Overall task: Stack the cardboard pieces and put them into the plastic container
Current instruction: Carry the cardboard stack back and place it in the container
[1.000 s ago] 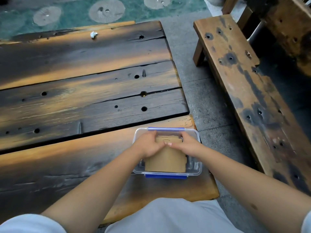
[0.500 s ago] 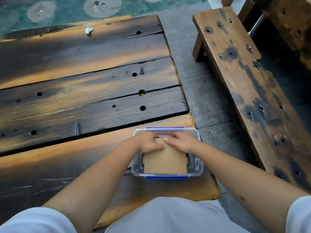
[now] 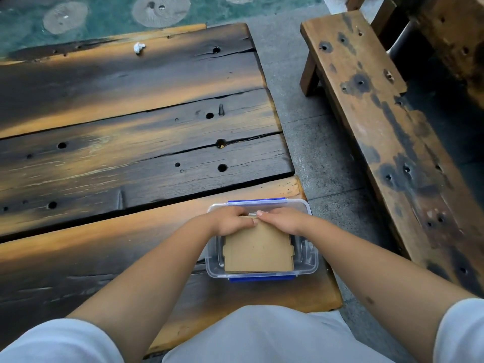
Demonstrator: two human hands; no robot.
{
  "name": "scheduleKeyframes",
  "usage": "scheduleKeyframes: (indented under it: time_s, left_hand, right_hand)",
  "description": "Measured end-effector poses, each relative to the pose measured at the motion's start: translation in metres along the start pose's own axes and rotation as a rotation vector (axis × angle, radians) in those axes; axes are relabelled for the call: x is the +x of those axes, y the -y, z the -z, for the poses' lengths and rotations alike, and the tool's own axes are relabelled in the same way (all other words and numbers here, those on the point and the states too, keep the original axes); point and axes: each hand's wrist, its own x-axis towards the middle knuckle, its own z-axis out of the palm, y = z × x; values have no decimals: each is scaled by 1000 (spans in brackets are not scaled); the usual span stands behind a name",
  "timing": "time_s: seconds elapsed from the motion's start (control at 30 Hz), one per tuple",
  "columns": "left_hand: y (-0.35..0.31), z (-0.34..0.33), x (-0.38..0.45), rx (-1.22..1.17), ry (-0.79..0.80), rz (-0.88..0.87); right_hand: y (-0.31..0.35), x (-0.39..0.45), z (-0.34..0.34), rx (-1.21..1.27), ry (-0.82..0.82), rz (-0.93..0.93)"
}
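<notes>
Clear plastic container [image 3: 306,260] with blue clips set on near plank of dark wooden table [image 3: 131,121], at its right end. Stack of cardboard pieces [image 3: 259,251] held inside, leaning, far edge raised toward far rim; long axis cannot be told. Far edge of stack covered by both hands. Left hand [image 3: 230,221] pressed on far left corner, fingers curled over edge; right hand [image 3: 282,218] on far right corner; fingertips nearly touching at centre. White crumpled scrap [image 3: 139,47] seen far across table. Wooden bench [image 3: 392,132] at right.
</notes>
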Motion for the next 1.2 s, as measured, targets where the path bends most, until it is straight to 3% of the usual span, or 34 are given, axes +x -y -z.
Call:
scheduleKeyframes:
  time_s: [0.13,0.27,0.37,0.47,0.57,1.0,1.07,1.2]
  left_hand:
    - [-1,0,-3,-2,32,19]
    - [-2,-3,-8,-219,17,10]
    - [-3,-18,-24,-618,-118,57]
    - [2,-46,-42,-1025,-254,211]
    - [4,-73,-52,-1389,-197,334]
    - [4,-77,-57,-1389,-163,365]
    - [2,-77,-57,-1401,-173,355]
    - [3,-79,-56,-1429,-186,340]
  right_hand:
    - [3,-3,1,14,17,-28]
    - [1,-3,-4,172,-86,-26]
    - [-8,-10,-11,529,-147,-152]
    - [-22,-17,-21,810,-114,-235]
    - [-34,-18,-33,963,-129,-286]
    - [-6,-41,-46,868,-115,-277]
    - [-6,-48,-45,765,-205,-212]
    - [-21,-75,-44,625,-569,162]
